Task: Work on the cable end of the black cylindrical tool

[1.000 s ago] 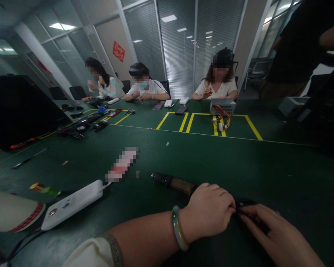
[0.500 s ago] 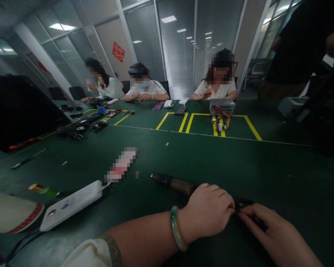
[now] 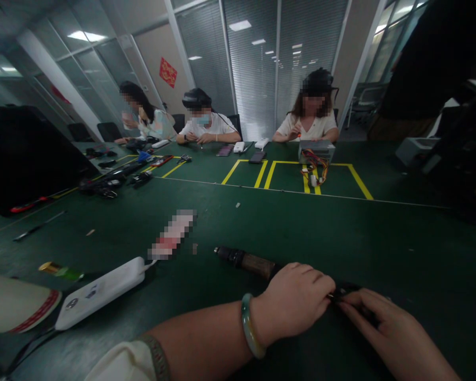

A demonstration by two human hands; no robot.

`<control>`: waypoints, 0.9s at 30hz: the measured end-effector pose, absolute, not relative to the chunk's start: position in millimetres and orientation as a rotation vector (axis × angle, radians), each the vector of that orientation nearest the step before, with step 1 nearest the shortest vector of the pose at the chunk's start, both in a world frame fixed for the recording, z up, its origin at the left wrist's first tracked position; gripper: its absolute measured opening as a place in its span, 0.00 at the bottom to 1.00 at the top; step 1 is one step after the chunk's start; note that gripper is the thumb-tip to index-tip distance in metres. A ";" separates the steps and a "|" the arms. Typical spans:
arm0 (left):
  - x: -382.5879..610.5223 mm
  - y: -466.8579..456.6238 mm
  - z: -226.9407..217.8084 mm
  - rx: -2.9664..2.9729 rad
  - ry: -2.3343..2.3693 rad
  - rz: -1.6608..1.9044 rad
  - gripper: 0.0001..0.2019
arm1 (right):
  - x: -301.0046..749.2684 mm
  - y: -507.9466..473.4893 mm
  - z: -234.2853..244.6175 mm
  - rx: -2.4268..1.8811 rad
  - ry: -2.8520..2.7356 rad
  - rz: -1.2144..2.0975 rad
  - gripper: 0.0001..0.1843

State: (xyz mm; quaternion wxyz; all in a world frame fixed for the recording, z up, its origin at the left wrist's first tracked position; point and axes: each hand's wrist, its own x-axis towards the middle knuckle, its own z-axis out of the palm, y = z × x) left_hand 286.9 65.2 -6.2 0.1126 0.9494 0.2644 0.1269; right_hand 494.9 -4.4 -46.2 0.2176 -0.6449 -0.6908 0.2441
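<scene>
A long black rod [image 3: 257, 263] with a brown section and a small metal tip lies across the dark green table. My left hand [image 3: 297, 296], with a jade bangle at the wrist, is closed over the rod's right portion, which it hides. At the left fingertips, my right hand [image 3: 388, 320] has thumb and fingers pinched together around a dark part. Whether that part belongs to the rod cannot be seen. A black piece [image 3: 347, 287] shows just beyond the right fingers.
To the left lie a white power bank [image 3: 101, 296], a small green bottle with a gold cap [image 3: 61, 271] and a cream cylinder [image 3: 16, 301]. Across the table [image 3: 222, 217] several people sit, one behind a metal box with coloured wires [image 3: 317, 151]. A black screen-like panel [image 3: 31, 159] stands left.
A small shiny spot now shows between the fingertips of both hands. The hands have otherwise barely moved, and the rod lies as before.
</scene>
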 end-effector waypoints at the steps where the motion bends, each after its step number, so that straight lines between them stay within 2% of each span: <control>1: 286.8 65.3 -6.1 2.785 0.781 0.367 0.06 | 495.0 -4.1 -46.3 -1.778 -1.909 0.672 0.14; 16: 285.9 66.2 -2.5 2.849 0.717 0.350 0.04 | 492.2 -3.6 -43.1 -1.786 -1.916 0.598 0.13; 27: 286.2 66.1 -7.8 2.810 0.728 0.391 0.06 | 495.8 -4.6 -50.0 -1.814 -1.928 0.620 0.13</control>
